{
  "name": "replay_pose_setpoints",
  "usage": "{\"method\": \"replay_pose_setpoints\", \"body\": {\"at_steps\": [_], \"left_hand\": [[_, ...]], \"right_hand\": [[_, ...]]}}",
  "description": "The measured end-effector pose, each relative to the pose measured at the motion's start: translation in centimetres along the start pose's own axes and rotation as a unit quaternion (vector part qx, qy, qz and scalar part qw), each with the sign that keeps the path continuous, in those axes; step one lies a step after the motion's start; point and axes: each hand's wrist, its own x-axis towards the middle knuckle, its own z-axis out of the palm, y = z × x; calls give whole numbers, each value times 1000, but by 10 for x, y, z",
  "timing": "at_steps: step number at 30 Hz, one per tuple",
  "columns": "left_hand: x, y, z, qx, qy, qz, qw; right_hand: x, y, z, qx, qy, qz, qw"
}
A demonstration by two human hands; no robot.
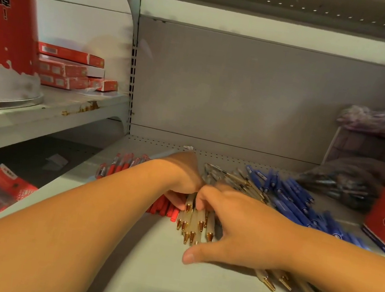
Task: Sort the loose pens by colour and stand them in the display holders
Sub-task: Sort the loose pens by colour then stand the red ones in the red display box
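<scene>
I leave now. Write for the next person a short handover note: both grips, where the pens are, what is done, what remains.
Left grip, a bare hand: fingers down at the seam between the red plastic pens and the clear gold-tipped pens; hold unclear.
Right grip: fingers on the clear pens, thumb spread; hold unclear.
Blue plastic pens lie right of them on the grey metal shelf.
Done: pens mostly grouped by colour, lying flat.
Remaining: stand all in holders; none stands yet.

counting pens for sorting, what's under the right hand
Clear pens with gold tips lie under the right hand, tips poking out toward the camera. How many it covers is hidden.
</scene>
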Motion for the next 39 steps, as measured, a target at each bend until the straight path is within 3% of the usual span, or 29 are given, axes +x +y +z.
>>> {"method": "replay_pose_setpoints", "body": {"at_steps": [5, 8, 10, 13, 16, 20, 22, 24, 26, 28, 31, 39], "left_hand": [[2, -6, -5, 8, 90, 4, 996], [10, -9, -6, 82, 171, 42, 981], [11, -6, -1, 67, 146, 89, 983], [8, 6, 14, 114, 44, 158, 980], [6, 11, 22, 94, 30, 182, 978], [-1, 6, 20, 45, 10, 156, 987], [0, 8, 24, 33, 18, 141, 989], [5, 13, 28, -6, 70, 140, 988], [11, 17, 28, 81, 148, 102, 980], [13, 18, 23, 163, 187, 46, 968], [9, 18, 11, 101, 147, 10, 984], [-1, 15, -3, 38, 77, 11, 996]], "right_hand": [[-3, 6, 3, 9, 24, -17, 1000], [-7, 9, 5, 7, 19, -30, 999], [-9, 12, 6, 19, 18, -39, 999], [-8, 18, 9, 39, 32, -52, 997], [-2, 20, 10, 64, 55, -50, 995], [0, 15, 2, 135, 50, -43, 989], [-1, 21, -16, 190, 55, 14, 980], [-4, 35, -40, 178, 68, 92, 977], [-10, 54, -56, 133, 48, 178, 974], [-12, 73, -55, 63, -24, 226, 972], [-10, 80, -38, 4, -132, 258, 957], [25, 78, -30, 35, -135, 261, 955]]}}
